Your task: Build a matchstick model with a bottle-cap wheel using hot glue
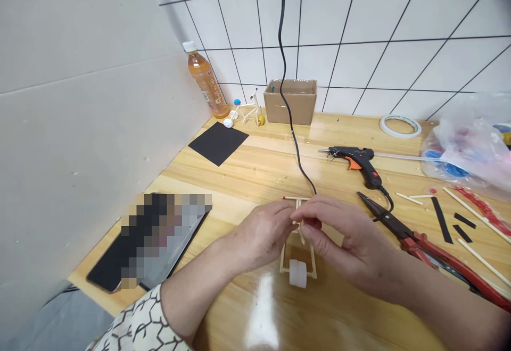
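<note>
A small frame of thin wooden sticks (313, 258) sits low in the middle of the view, with white round wheels (297, 274) at its near end and a red-tipped stick across its far end. My left hand (265, 231) is closed on the frame's upper left part, its fingertips partly hidden. From the right, my right hand (345, 236) reaches over the same part, thumb and index finger bent close together beside the sticks. Whatever lies between those two fingertips is too small to make out.
Black glue gun (365, 165), red-handled pliers (423, 247), loose sticks and black strips lie right. Behind are a cardboard box (290, 109), tape roll (400, 126), drink bottle (206, 85), stick model (249, 113) and black sheet (218, 143). A phone (120, 255) lies left; a cable hangs centrally.
</note>
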Demonstrator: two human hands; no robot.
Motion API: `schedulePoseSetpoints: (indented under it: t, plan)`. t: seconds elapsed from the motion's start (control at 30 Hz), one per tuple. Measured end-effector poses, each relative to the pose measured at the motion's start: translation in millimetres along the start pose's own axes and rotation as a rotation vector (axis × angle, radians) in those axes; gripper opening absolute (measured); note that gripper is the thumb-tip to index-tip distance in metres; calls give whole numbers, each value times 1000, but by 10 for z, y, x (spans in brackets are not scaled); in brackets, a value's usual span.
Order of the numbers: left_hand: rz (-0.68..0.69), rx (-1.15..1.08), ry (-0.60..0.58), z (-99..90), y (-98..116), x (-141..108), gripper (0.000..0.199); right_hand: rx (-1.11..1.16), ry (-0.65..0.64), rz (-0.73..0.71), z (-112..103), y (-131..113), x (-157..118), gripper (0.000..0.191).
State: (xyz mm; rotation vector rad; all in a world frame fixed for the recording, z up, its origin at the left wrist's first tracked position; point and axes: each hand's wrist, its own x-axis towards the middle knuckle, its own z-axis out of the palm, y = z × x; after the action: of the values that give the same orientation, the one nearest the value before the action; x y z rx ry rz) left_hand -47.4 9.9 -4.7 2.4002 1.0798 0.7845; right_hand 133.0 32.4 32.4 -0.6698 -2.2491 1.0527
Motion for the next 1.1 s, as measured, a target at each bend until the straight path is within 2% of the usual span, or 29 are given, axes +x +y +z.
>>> schedulePoseSetpoints:
  t: [0.17,0.4,1.1]
  plan:
    - [-50,51,-13,15,-11,-10,20,29,20,51,-19,63,33,21]
    - [-54,42,-17,17,-27,-6,18,42,8,73,-17,82,56,20]
    - [-28,-45,13,30,-47,10,20,20,-10,4,13,131,77,21]
